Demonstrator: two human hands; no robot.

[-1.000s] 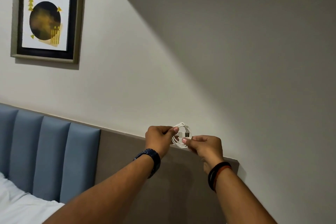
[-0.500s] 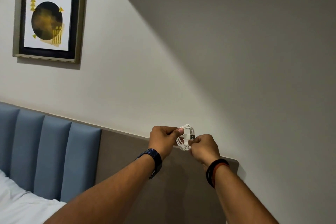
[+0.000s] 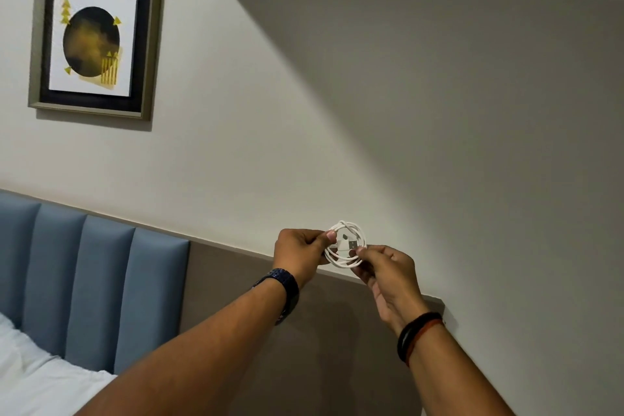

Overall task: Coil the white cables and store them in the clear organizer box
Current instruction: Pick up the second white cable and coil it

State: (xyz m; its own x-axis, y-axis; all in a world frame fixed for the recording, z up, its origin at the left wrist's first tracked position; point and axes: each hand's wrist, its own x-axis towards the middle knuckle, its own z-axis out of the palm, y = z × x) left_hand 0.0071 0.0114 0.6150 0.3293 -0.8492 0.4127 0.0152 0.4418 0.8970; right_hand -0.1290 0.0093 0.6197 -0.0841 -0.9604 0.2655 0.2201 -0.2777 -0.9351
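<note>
Up in front of the wall, both hands hold the white cable (image 3: 345,244), wound into a small coil between them. The left hand (image 3: 299,253) pinches the coil's left side with thumb and fingers; the right hand (image 3: 385,272) pinches its lower right edge, beside the USB plug (image 3: 351,244). Far left of the hands hangs a framed picture (image 3: 95,43), and below it a blue headboard (image 3: 91,284)
</note>
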